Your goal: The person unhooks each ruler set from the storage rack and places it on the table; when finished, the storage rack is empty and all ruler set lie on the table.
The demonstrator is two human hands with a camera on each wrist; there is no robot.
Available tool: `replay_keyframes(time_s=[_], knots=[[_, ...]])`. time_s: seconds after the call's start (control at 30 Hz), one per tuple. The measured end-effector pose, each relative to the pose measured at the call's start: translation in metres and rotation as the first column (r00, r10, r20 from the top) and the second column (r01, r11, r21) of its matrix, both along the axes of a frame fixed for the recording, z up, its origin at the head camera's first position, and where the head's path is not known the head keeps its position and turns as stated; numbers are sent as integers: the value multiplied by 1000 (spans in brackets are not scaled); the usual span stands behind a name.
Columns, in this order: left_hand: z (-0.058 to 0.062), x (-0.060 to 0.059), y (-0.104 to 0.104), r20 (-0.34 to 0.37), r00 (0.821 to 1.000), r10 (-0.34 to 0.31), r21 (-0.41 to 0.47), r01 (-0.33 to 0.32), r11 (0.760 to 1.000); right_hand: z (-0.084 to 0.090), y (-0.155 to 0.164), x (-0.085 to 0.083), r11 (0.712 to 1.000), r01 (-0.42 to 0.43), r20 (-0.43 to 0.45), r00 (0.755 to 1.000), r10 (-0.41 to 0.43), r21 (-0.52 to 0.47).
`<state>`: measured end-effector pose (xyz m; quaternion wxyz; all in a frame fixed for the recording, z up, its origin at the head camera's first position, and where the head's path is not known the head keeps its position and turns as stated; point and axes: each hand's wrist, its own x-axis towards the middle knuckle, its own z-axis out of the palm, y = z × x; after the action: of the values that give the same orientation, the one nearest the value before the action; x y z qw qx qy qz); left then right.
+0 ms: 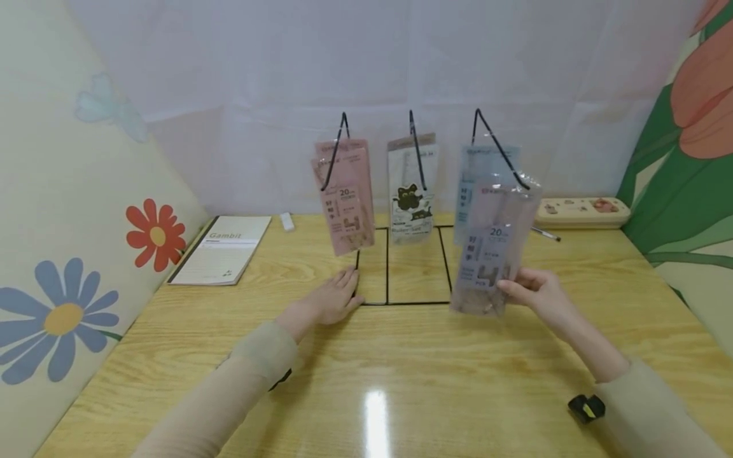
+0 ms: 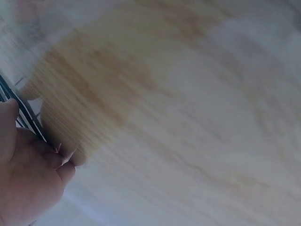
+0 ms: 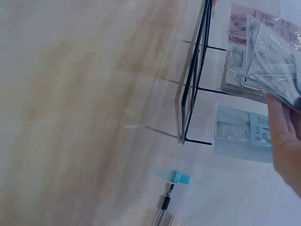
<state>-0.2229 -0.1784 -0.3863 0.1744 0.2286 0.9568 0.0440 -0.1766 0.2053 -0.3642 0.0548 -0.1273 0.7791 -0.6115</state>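
Observation:
My right hand [image 1: 544,299] pinches the lower right edge of a clear-wrapped purple ruler set [image 1: 487,254]. The top of this packet is at the front tip of the right hook [image 1: 504,152]. Behind it hangs a blue ruler set [image 1: 466,172], partly hidden in the head view. In the right wrist view the gripped packet [image 3: 273,61] tilts over my fingers. My left hand [image 1: 329,299] rests on the table at the left side of the black wire rack [image 1: 387,273], fingers extended to its base wire.
Pink ruler sets [image 1: 349,216] hang on the left hook, and a white cat-print ruler set [image 1: 411,210] on the middle one. A notebook [image 1: 223,251] and a white eraser [image 1: 287,221] lie left. Behind on the right are a pen [image 1: 546,235] and a cream case [image 1: 578,213].

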Motion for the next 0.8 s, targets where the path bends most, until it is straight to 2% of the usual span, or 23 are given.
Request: replay_keyframes(time_s=[0.23,0.4,0.5,0.57,0.67,0.7,0.73,0.8], knots=[[1,0,0,-1,1000,2,21,-1,1000,1,16,36,999,-14,-55,998,16,36],[3,0,-1,11,1000,6,16,-6,1000,2,33,55,994,35,-70,997,-28,107],[3,0,-1,12,1000,5,23,-5,1000,3,47,62,993,79,-71,995,-73,86],[2,0,-1,11,1000,3,26,-4,1000,3,57,64,993,115,-89,990,-112,35],[2,1,0,14,1000,5,31,-5,1000,5,72,61,982,138,-110,982,-152,-128],[2,1,0,15,1000,6,27,-6,1000,-5,86,53,977,164,-108,978,-179,-133],[2,1,0,15,1000,7,23,-7,1000,-6,93,48,973,169,-91,978,-185,-160],[3,1,1,20,1000,10,20,-11,1000,-9,108,36,973,197,-49,978,-205,-122]])
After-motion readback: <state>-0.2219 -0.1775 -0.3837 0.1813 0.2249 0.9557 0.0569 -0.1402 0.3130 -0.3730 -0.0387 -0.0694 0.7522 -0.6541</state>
